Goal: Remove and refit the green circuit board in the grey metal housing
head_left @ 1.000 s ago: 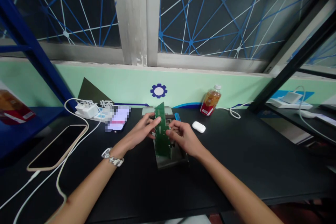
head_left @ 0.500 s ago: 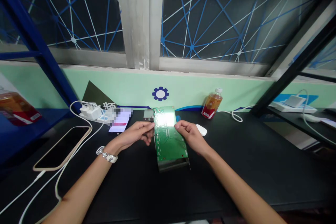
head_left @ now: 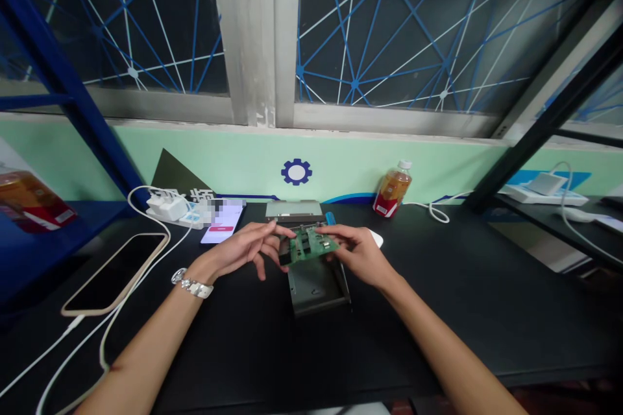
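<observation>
A green circuit board (head_left: 318, 245) is held up between my two hands, its component side tilted into view. My left hand (head_left: 256, 248) grips its left edge by thumb and fingertips, the other fingers loosely curled. On the right edge, my right hand (head_left: 363, 253) pinches the board. Beneath it lies an open dark metal case (head_left: 318, 292), partly covered by the board. Behind the board sits a grey metal plate (head_left: 293, 209). A blue object (head_left: 330, 218) shows near my right fingertips; its kind I cannot make out.
At left are a phone (head_left: 117, 272), white cables and a power strip (head_left: 195, 215) with a plugged-in charger. A lit phone (head_left: 224, 224) lies behind my left hand. A drink bottle (head_left: 392, 189) stands at back right, and a white rounded object (head_left: 376, 238) is beside my right hand.
The circuit board has turned from showing its flat solder side to showing its component side, tilted back. More of the metal case beneath and the grey plate behind is now visible.
</observation>
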`<state>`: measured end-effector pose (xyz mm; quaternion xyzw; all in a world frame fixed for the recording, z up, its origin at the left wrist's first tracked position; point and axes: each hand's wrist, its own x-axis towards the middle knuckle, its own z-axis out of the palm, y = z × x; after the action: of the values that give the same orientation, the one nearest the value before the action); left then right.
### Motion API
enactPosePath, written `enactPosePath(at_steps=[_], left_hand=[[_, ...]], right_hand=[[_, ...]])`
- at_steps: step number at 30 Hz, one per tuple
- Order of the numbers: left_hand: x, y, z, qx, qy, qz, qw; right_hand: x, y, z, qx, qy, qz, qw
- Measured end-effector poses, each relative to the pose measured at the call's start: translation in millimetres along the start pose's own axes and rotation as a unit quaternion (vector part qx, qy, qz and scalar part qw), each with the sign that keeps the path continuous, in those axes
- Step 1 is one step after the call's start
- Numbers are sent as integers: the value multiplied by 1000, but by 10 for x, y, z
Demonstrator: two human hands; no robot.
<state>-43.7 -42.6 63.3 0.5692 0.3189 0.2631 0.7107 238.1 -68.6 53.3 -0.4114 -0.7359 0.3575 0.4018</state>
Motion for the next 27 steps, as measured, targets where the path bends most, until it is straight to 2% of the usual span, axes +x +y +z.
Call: enactPosePath(at_steps=[4, 9, 14, 18, 21, 24, 27], left_hand=[[-22, -4, -26, 44, 6, -7, 999], [9, -34, 21, 52, -8, -9, 999], [108, -142, 101, 59, 7, 29, 998], [152, -169, 115, 31, 29, 77, 996], [155, -140, 63, 6, 61, 101, 993], [156, -114, -2, -8, 99, 109, 989], [170, -126, -10, -30, 114, 119, 986]], right_hand=[[-41, -112, 44, 15, -3, -46, 999], [-82, -169, 131, -53, -10, -146, 988], [-112, -150, 295, -95, -5, -184, 978], [-129, -133, 380, -67, 7, -219, 973], [-107, -98, 381, 33, 65, -156, 985], [-34, -52, 316, 177, 116, -28, 977], [48, 4, 232, 275, 79, 86, 954]])
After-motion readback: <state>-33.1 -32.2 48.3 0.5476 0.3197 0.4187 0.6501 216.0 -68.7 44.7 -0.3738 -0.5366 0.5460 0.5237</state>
